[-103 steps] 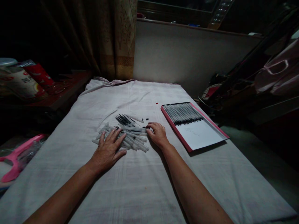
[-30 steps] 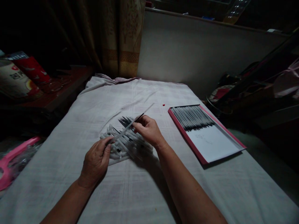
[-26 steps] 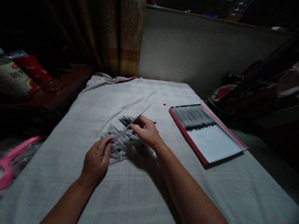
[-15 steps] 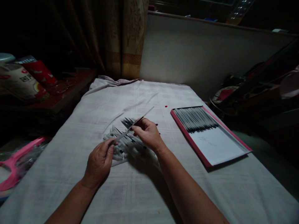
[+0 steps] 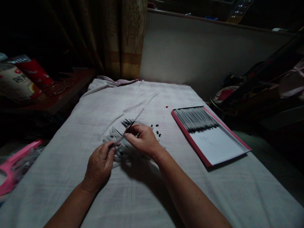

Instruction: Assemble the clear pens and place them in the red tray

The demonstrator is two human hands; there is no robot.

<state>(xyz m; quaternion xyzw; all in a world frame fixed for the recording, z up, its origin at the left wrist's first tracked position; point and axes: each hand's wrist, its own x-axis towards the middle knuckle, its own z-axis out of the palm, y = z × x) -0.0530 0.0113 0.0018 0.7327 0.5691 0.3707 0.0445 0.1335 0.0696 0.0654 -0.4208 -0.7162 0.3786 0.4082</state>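
Observation:
My left hand [image 5: 99, 164] pinches the near end of a clear pen barrel [image 5: 118, 140]. A thin black-tipped refill [image 5: 136, 117] sticks out of the barrel's far end, and my right hand [image 5: 142, 139] pinches it there. Both hands hover over a heap of clear pen barrels and dark refills [image 5: 118, 144] on the white cloth [image 5: 133, 190]. A few small black caps [image 5: 157, 131] lie just right of the heap. To the right lies a flat red-edged box [image 5: 228, 148] with a row of finished pens [image 5: 196, 119] at its far end.
A tiny red bit [image 5: 166, 107] lies on the cloth beyond the heap. A dark side table with printed bags [image 5: 21, 80] stands at the left, a pink plastic object [image 5: 14, 161] below it. A curtain [image 5: 123, 38] hangs behind, clutter at the right.
The hands left the heap, lifted a barrel and a refill, and my right hand has slid the refill further into the barrel, moving closer to my left hand. The black caps now show.

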